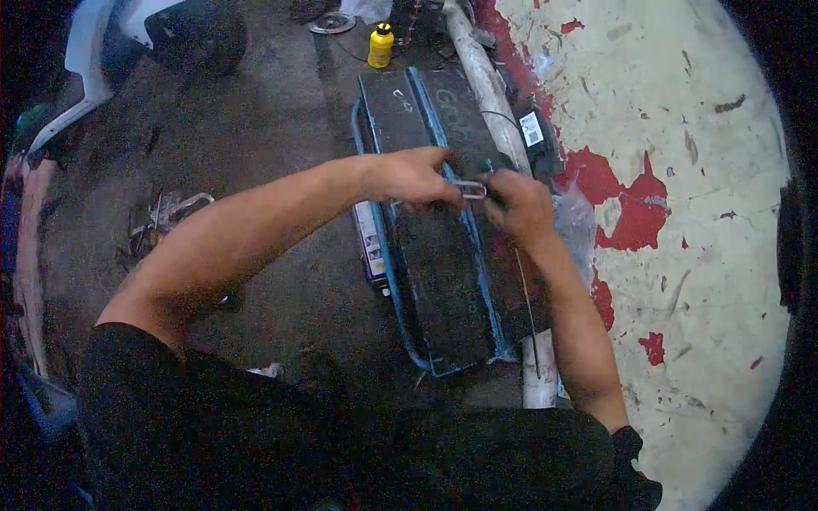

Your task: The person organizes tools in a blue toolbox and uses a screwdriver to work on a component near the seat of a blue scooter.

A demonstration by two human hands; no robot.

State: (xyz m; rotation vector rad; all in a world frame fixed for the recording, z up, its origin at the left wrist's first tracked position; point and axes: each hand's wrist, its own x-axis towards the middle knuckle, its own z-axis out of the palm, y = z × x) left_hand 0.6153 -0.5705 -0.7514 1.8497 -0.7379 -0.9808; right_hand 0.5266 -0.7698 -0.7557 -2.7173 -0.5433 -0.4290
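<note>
A long dark metal toolbox (439,285) with worn blue edges and a blue tubular handle lies closed in front of me. Over the middle of its lid, both my hands meet at a small U-shaped metal loop (470,189), like a padlock shackle. My left hand (413,177) reaches across from the left, its thumb and fingers closed about the loop's left end. From the right, my right hand (518,204) pinches the other end with curled fingers. Whatever else is inside the right hand's grip is hidden.
Beyond the toolbox stands a yellow bottle (381,47) with a black cap. A white pipe (490,81) runs along the box's right side, beside a wall with peeling red and cream paint (690,170). A printed carton (370,243) sits at the left side. A vehicle wheel (200,43) is far left.
</note>
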